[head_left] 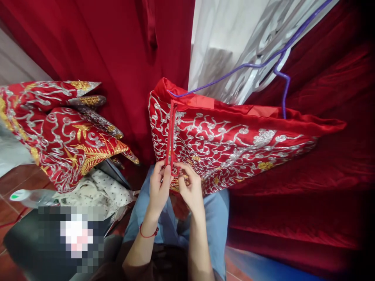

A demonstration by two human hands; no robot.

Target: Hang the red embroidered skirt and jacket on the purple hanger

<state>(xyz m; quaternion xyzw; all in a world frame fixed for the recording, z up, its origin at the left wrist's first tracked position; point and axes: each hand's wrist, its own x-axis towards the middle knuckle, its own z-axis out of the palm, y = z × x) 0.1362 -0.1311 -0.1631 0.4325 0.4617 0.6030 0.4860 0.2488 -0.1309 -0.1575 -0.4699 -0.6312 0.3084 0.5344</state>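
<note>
A red satin garment, likely a skirt (225, 136), with silver and gold embroidery hangs in front of me from a purple wire hanger (231, 73). Down its left side runs a narrow red ribbon (170, 134) from the plain red waistband (307, 121). My left hand (159, 187) pinches this ribbon between thumb and fingers, low on the garment. Close beside it on the right, my right hand (191, 187) has its fingers curled in a pinch around the ribbon's lower end, which loops between both hands. The fingertips partly hide the ribbon there.
Another embroidered red garment (64, 128) hangs at the left. Below it are a spotted cloth (102, 191), a clear plastic bottle (38, 197) and a dark chair seat (26, 238). Red curtains (102, 39) and a white scrolled metal frame (268, 43) stand behind.
</note>
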